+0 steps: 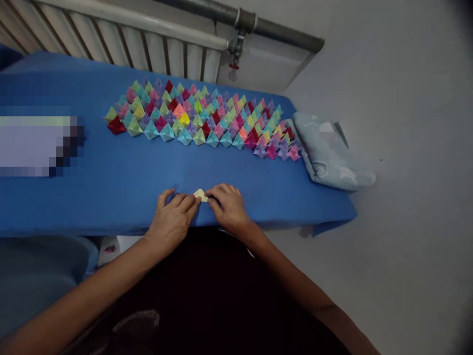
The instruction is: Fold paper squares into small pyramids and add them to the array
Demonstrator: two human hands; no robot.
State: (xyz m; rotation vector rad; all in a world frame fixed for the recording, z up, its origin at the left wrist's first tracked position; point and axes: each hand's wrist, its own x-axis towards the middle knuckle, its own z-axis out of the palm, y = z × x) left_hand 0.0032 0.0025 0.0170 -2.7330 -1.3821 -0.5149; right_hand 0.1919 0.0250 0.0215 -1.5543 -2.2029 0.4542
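My left grip (pixel 172 214) and right grip (pixel 229 206) pinch a pointed yellow paper (pixel 200 194); beyond it, crisp folded-paper peaks (pixel 199 137) crowd the blue, cloth-covered counter (pixel 111 185).

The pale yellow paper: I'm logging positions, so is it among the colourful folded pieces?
No, the pale yellow paper is between the left hand and the right hand, apart from the colourful folded pieces.

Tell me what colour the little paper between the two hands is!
The little paper is pale yellow; the head view, the only one, shows it.
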